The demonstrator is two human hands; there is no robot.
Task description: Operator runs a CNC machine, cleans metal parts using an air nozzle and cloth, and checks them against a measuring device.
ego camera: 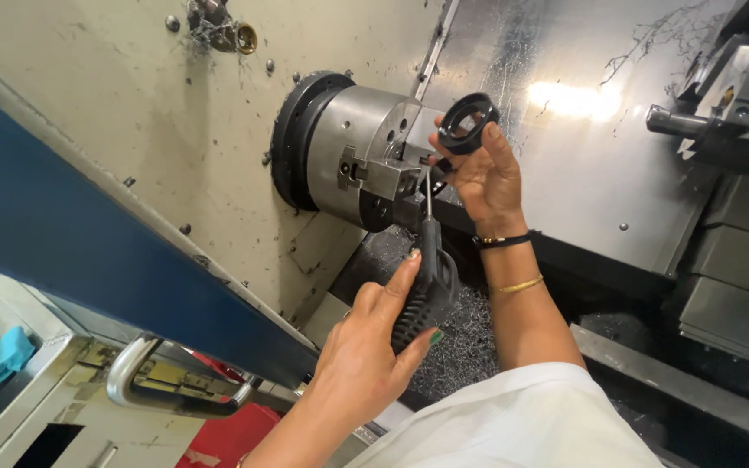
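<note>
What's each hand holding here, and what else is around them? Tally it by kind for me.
Black ring, held in the right hand: 1
Black air gun, held in the left hand: 1
Steel chuck: 1
Bracelets on the right wrist, one black, one gold: 2
Blue cloth: 1
Metal handle: 1
Total: 7

One black ring (468,121), one air gun (426,286), one lathe chuck (357,160), two wrist bangles (513,285).
</note>
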